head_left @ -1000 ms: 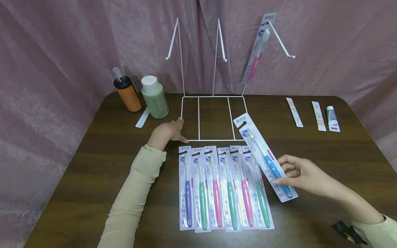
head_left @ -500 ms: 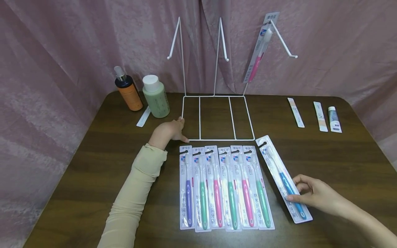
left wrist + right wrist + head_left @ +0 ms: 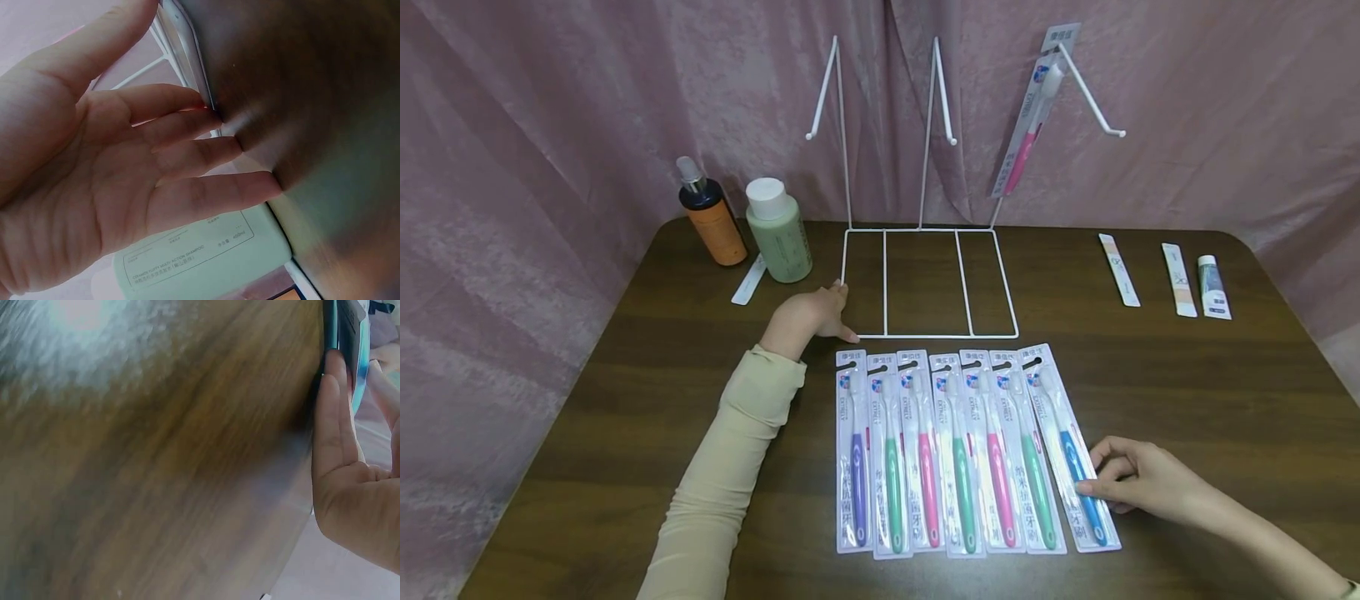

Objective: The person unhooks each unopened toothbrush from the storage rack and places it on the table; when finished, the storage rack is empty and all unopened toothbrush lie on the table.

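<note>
Several packaged toothbrushes [image 3: 940, 450] lie side by side on the brown table [image 3: 625, 400]. The blue-handled pack [image 3: 1063, 442] lies flat at the row's right end. My right hand [image 3: 1131, 479] touches its lower right edge; in the right wrist view my straight fingers [image 3: 331, 406] lie against the pack [image 3: 344, 331]. My left hand [image 3: 808, 317] rests flat on the table with relaxed fingers at the front left corner of the white wire rack [image 3: 932, 337]. In the left wrist view its fingers [image 3: 187, 156] meet the rack wire [image 3: 187, 56]. One pink toothbrush pack [image 3: 1033, 117] hangs on the rack's right hook.
An orange bottle [image 3: 711, 217] and a green bottle [image 3: 777, 233] stand at the back left, with a white strip [image 3: 747, 281] beside them. Two sachets [image 3: 1118, 269] [image 3: 1178, 279] and a small tube [image 3: 1212, 286] lie at the back right. Pink curtain surrounds the table.
My right hand brought the blue toothbrush pack down from over the rack's front right corner and laid it straight at the right end of the row. My left hand stayed put.
</note>
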Tool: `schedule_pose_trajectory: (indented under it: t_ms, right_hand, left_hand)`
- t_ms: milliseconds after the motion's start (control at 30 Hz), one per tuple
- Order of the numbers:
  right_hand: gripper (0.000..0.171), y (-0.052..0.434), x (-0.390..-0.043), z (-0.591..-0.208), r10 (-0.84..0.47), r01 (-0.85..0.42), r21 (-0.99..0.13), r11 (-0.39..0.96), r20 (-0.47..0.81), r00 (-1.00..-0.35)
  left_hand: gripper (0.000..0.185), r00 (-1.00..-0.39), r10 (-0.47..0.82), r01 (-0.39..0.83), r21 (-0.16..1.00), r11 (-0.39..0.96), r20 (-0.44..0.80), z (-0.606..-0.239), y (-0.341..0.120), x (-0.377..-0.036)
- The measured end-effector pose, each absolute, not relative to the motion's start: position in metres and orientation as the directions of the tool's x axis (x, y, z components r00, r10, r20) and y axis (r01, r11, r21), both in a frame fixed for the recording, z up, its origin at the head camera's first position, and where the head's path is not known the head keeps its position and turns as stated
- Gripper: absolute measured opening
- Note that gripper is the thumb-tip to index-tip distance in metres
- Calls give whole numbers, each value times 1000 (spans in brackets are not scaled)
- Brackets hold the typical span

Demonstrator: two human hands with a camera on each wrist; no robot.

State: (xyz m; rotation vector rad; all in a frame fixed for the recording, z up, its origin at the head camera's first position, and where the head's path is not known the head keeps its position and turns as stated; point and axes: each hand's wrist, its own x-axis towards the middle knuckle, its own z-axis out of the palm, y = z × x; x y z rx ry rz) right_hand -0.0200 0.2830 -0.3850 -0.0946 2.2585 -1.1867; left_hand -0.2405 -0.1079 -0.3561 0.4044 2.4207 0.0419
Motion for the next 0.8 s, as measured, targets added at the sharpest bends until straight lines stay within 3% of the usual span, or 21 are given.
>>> schedule_pose_trajectory:
  t_ms: [800]
  right_hand:
    - [31,283,-37,-366,-296,144,-696,703,-472,-831]
  left_hand:
    - [92,-724,311,294,132,946,-615,-356,-107,-240]
